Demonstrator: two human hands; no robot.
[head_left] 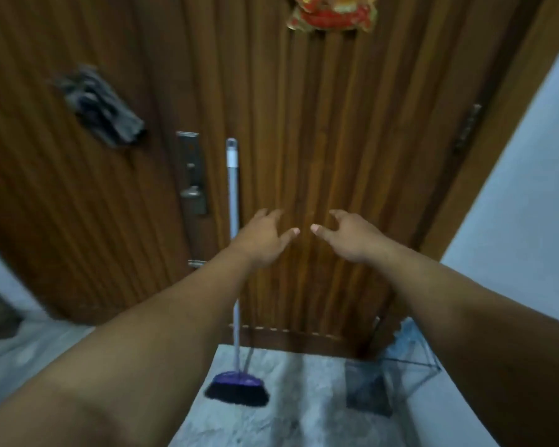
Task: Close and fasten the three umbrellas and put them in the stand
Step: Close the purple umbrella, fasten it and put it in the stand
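No umbrella shows in this blurred head view. A dark wire-mesh stand [397, 375] sits on the floor at the lower right, by the door's hinge corner, partly hidden behind my right forearm. My left hand [262, 237] and my right hand [346, 235] are stretched out side by side in front of the wooden door, palms down, fingers spread and slightly curled. Both hold nothing, and their thumbs nearly meet.
A ribbed brown wooden door [320, 140] fills the view, with a metal lock and handle [192, 185]. A broom [236, 385] with a white pole leans on it. A dark cloth-like thing [100, 108] hangs at the left. A red ornament [333, 11] hangs at the top. Pale walls flank the door.
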